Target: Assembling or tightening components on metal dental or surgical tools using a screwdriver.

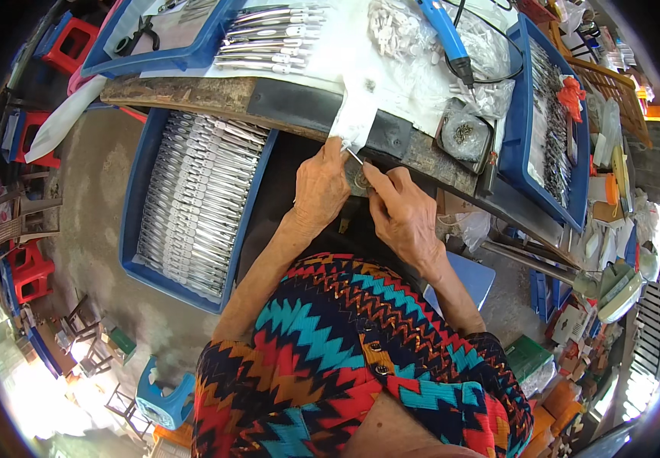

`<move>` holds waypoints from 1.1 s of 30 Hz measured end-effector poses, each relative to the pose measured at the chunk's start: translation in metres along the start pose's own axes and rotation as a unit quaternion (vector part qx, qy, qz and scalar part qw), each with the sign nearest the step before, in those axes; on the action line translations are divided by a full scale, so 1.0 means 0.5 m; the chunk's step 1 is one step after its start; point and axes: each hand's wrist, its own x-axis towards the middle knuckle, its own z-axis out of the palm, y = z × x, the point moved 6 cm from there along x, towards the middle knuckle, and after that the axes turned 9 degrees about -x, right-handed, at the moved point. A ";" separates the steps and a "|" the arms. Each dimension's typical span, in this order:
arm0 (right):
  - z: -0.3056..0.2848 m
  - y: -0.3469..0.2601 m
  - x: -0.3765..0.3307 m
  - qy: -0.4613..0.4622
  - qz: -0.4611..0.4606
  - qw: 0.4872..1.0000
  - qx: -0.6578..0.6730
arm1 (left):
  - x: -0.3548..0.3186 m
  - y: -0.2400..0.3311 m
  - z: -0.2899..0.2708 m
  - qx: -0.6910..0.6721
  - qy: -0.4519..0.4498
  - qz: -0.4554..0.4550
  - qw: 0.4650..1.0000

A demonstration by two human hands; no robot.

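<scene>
At the table's front edge, my left hand [322, 185] pinches a thin silver metal piece [355, 156] with its thumb and fingers. My right hand [408, 212] is closed, its index fingertip and thumb at the lower end of the same piece. Most of that piece is hidden by the fingers, so its kind does not show. A white sheet [356, 113] hangs over the black-padded edge just above both hands. Beyond it lies a row of slim silver-and-white handled tools [273, 38] on the tabletop.
A blue crate [127, 229] full of similar tools stands below left. On the table are another blue tray [185, 61] with pliers [143, 34], a blue electric screwdriver [446, 34], plastic bags of small parts [402, 30], a dish of tiny metal parts [464, 137] and a right-hand blue tray [509, 145].
</scene>
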 end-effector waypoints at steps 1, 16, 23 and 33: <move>-0.004 -0.001 0.002 0.000 0.000 1.000 -0.002 | 0.003 0.000 0.001 -0.002 0.001 0.001 1.000; 0.012 -0.016 0.007 -0.037 -0.069 0.990 -0.116 | 0.003 0.004 0.007 0.068 0.070 0.064 0.993; 0.014 0.011 0.010 -0.053 0.022 0.998 0.027 | -0.004 0.001 0.010 0.076 0.089 0.074 0.990; 0.062 0.059 0.000 -0.144 0.311 0.766 0.544 | -0.004 -0.003 0.003 0.061 0.086 0.055 0.993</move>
